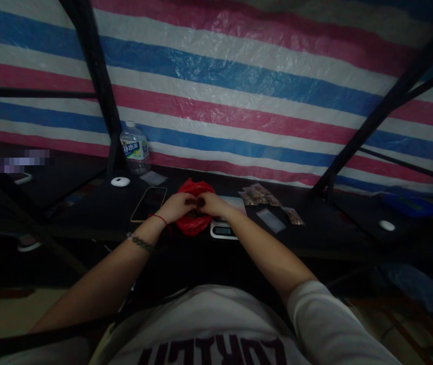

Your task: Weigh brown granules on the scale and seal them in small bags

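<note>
Red plastic bag (192, 226), head view: sits just left of the white scale (223, 231). Left hand (180, 206) and right hand (213, 204) nearly meet over its mouth, fingers curled inward; whether they pinch anything, I cannot tell. It looks light, soft and slippery, likely best gripped by its loose rim.

Below centre: bright red bag (191, 224); white scale (224, 230) beside. Top: sheet (216, 71) striped red, white, blue. Bottom: white shirt (220, 312), dark lettering (235, 350).
</note>
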### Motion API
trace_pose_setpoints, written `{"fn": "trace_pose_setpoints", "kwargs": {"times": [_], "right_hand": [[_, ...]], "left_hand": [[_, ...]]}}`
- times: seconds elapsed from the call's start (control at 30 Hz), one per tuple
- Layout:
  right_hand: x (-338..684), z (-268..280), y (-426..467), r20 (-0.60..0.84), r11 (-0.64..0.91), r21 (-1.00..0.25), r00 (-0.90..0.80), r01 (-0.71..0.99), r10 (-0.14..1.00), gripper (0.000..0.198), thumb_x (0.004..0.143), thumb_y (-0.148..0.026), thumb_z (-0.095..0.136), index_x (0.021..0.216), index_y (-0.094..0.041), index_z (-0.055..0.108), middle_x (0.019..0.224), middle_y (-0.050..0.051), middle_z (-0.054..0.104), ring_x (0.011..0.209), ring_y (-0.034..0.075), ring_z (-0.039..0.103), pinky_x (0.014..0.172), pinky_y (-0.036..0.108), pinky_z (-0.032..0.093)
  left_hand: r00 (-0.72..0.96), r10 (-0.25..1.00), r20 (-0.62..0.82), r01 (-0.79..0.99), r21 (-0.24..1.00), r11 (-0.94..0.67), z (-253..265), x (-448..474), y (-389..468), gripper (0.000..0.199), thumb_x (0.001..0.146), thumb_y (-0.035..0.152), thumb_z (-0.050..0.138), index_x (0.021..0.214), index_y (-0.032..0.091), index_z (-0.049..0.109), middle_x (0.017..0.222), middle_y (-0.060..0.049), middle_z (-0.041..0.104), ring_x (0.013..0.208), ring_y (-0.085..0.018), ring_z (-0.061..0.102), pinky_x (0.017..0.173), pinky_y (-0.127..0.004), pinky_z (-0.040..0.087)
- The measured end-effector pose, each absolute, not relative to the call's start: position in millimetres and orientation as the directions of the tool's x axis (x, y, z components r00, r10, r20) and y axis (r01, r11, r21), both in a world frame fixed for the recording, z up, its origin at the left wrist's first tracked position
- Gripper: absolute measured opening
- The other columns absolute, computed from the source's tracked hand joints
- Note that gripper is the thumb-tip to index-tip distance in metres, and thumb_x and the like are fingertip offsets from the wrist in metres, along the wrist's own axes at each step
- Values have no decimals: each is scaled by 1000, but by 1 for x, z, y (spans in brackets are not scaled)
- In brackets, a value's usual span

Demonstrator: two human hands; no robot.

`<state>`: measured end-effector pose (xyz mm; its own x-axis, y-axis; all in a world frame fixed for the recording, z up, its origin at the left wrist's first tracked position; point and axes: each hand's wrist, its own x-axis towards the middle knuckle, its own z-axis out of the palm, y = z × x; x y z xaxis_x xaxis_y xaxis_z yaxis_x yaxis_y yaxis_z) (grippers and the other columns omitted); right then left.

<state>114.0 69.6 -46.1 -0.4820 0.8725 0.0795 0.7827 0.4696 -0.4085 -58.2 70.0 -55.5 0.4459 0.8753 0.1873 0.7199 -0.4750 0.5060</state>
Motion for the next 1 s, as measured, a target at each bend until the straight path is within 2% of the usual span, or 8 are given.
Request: {"fn": "trace_pose_setpoints", "kwargs": {"times": [0.13,0.27,0.37,0.5,0.6,0.73,0.83,1.0], "right_hand": [[113,-48,68,72,421,-514,-451,747,890,32,67,-17,70,98,-13,68,95,8,71,81,20,65,70,26,48],[113,-51,69,121,412,-621,-437,667,891,36,66,-14,70,102,-15,66,95,6,71,82,18,65,74,27,50],[114,-52,68,133,421,-649,-450,634,883,34,67,-14,71,100,-16,66,92,4,71,81,17,64,76,27,50],[117,-53,66,188,386,-639,-353,665,917,36,67,-16,72,102,-16,65,95,5,70,84,17,64,78,29,49],[120,-53,65,243,399,-596,-317,696,917,38,67,-18,72,103,-17,64,101,5,68,89,18,63,82,31,48],[128,-48,60,242,371,-604,-282,705,928,36,67,-22,73,102,-17,65,97,5,69,87,18,63,78,30,49],[139,-38,55,288,356,-613,-220,706,932,34,69,-25,72,101,-17,65,95,4,69,83,16,63,76,28,48],[176,-33,47,373,370,-566,-171,737,912,29,72,-29,70,98,-17,67,95,5,70,84,17,63,78,29,48]], "left_hand": [[432,860,273,676,534,-509,-55,-59,71,30,77,29,59,103,20,70,104,-5,71,96,-20,64,88,-28,47],[461,790,403,546,573,-611,-50,-58,66,32,79,31,57,107,19,68,106,-5,70,96,-19,64,89,-30,48],[404,766,500,530,555,-641,-45,-58,63,30,82,30,53,106,18,68,105,-6,70,96,-19,64,90,-32,48],[257,800,541,591,567,-573,-44,-61,63,29,84,27,48,103,19,69,107,-5,69,96,-18,63,91,-31,48],[221,846,485,651,573,-498,-45,-64,67,29,83,24,47,100,18,69,105,-6,70,94,-18,64,89,-30,48],[330,883,334,731,501,-463,-46,-64,66,27,80,21,47,97,17,67,94,-6,72,86,-19,66,80,-27,49],[425,872,242,755,437,-489,-44,-59,61,29,79,22,49,103,18,64,92,-6,71,82,-18,66,73,-25,49],[600,792,108,750,268,-605,-45,-52,55,28,75,36,58,91,17,69,94,-10,70,85,-22,64,78,-28,47]]}}
